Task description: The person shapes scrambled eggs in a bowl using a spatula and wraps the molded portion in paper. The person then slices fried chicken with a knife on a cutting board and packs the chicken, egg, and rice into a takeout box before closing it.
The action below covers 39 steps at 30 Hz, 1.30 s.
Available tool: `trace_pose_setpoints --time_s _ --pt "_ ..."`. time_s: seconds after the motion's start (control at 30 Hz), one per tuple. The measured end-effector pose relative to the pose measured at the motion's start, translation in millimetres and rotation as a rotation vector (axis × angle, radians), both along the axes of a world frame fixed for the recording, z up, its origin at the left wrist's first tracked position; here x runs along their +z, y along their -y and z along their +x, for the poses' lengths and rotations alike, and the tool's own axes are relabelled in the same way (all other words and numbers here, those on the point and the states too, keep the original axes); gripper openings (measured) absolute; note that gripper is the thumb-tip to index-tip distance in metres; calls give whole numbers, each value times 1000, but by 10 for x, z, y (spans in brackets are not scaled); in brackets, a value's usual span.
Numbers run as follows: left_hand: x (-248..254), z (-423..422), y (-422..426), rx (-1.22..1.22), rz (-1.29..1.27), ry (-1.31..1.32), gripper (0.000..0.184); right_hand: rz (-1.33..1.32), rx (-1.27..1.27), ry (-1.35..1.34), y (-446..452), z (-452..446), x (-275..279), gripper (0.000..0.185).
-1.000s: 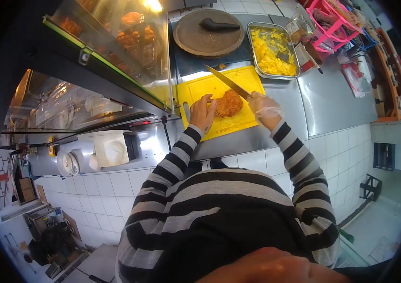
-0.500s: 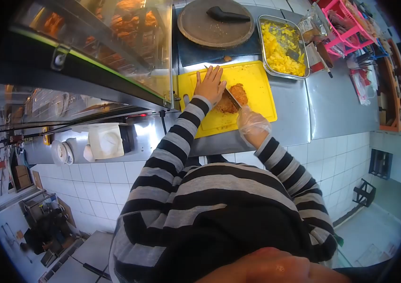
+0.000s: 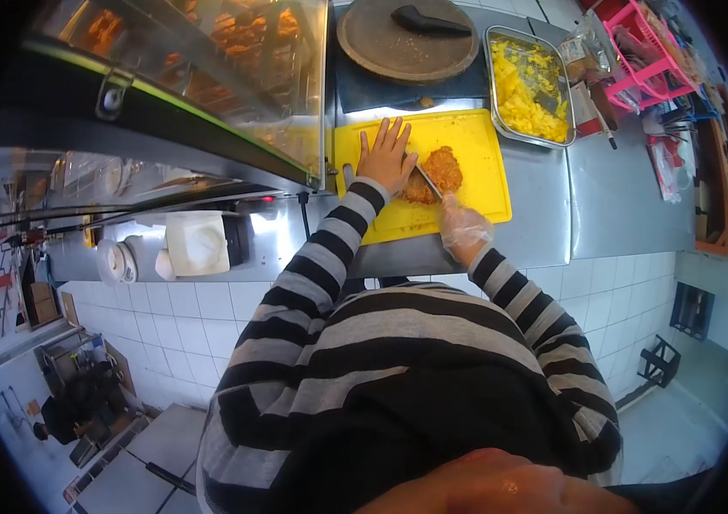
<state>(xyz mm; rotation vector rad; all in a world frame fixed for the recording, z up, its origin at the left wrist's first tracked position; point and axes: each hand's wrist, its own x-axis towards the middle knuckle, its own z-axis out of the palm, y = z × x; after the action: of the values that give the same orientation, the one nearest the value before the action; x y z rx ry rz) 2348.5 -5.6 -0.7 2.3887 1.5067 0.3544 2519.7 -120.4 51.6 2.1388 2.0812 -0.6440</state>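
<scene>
A clear plastic glove covers my right hand (image 3: pixel 464 227), which is closed around the handle of a knife (image 3: pixel 426 182). Its blade points up and left across a piece of browned, breaded fried meat (image 3: pixel 444 170), with more of the meat lying left of the blade. My bare left hand (image 3: pixel 387 160) lies with fingers spread at the far end of the blade; whether its palm presses on the blade is hidden. Under everything is a yellow cutting board (image 3: pixel 480 188).
Behind the board stands a round stone slab (image 3: pixel 372 47) with a black pestle (image 3: pixel 431 21) on it. A metal tray (image 3: pixel 494 94) of chopped yellow food (image 3: pixel 528 90) stands at right, near a pink basket (image 3: pixel 651 56). A glass display case (image 3: pixel 235 77) borders the left.
The view has shifted slightly, moving the counter items rightward. The knife blade now looks thinner, seen more edge-on, and more of the right meat portion shows. The left fingers are spread wider.
</scene>
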Motion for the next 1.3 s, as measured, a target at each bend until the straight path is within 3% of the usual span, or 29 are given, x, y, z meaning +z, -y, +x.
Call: trace_pose_setpoints --time_s 0.27,0.37,0.47,0.73,0.83,1.03,1.3 --pt "382 117 -110 -9 133 132 67 188 40 51 -105 179 165 18" --pt "19 188 -123 -8 24 35 66 106 2 46 -172 249 101 18" --pt "-26 210 -152 -6 -73 9 66 177 169 78 -191 320 -27 23" --pt "-26 297 -108 29 70 -13 65 119 32 -3 -218 367 -241 22" --pt "17 257 -114 19 23 -24 67 137 88 -2 -217 400 -281 25" --pt "409 288 -194 46 137 38 72 131 70 33 -295 425 359 21" --pt "187 415 -141 11 69 37 70 164 86 -35 -149 519 215 20"
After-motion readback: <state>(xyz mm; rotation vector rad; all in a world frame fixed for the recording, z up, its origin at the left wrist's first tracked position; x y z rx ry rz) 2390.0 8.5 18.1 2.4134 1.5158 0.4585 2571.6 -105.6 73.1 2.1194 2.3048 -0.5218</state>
